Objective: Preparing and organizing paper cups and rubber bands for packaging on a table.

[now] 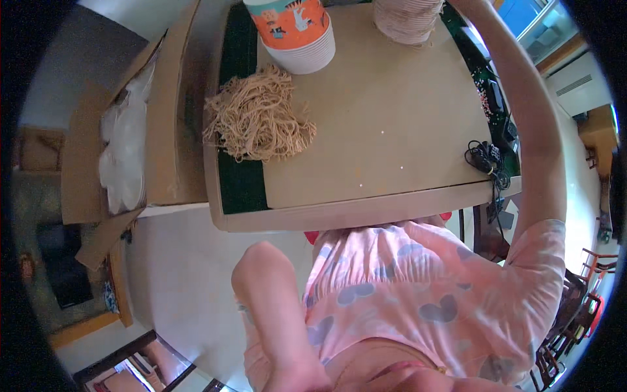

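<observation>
My right arm reaches up the right side to the top edge. My right hand point(465, 4) is mostly cut off there, beside a pale pink ribbed cylinder point(406, 23) with loose threads; its fingers are hidden. My left arm is bent, with the elbow beside the table's front edge and the forearm running back toward me. My left hand point(297, 380) is at the bottom edge, its fingers out of sight. A tangled heap of tan strings point(261, 117) lies at the table's left. Behind it stands a stack of paper tubs point(294, 32), orange with printed pictures and white rims.
A tan board covers most of the table point(366, 212), over a dark green surface. A bundled black cable point(484, 157) hangs over the right front corner. Small beads point(483, 95) line the right side. An open cardboard box point(163, 130) holding white plastic items stands left.
</observation>
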Tool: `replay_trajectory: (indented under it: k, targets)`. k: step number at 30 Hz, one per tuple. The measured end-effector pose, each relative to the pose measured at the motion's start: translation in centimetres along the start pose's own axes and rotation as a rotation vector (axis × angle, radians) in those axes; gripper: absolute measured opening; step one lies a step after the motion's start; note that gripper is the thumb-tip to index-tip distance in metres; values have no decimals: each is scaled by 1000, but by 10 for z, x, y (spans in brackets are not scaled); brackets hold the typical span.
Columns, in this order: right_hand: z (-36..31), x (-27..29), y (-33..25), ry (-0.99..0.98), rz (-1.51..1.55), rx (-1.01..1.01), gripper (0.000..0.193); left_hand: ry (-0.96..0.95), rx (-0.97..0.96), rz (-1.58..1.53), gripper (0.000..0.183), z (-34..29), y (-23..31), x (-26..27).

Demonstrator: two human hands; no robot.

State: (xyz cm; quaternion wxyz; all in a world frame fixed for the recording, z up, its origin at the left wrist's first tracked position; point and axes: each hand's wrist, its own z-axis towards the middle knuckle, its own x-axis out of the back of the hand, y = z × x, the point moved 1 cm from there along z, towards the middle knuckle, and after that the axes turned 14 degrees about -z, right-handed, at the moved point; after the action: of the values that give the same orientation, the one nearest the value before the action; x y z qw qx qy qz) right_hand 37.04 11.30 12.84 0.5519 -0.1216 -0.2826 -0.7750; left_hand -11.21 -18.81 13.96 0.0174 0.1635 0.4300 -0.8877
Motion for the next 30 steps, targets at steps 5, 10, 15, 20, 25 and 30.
replay_trajectory:
  k: [5,10,15,20,25,30]
  targets:
    - [-164,82,-167,-505,971,-74,34,-2,24,-120,36,10,15,-1]
    - [-278,190,-287,-692,1347,207,48,123,81,-496,36,1,12,-2]
    - [-303,110,-203,-576,789,-167,45,-246,477,-351,49,-6,12,33]
    - [-296,68,-179,-636,1417,-1138,32,53,576,-38,32,-61,1,24]
    - [-262,96,-270,-673,853,122,47,-449,1119,161,30,-126,19,53]
    - [-254,19,-189,-612,732,-347,30,-512,1398,228,19,-174,34,79]
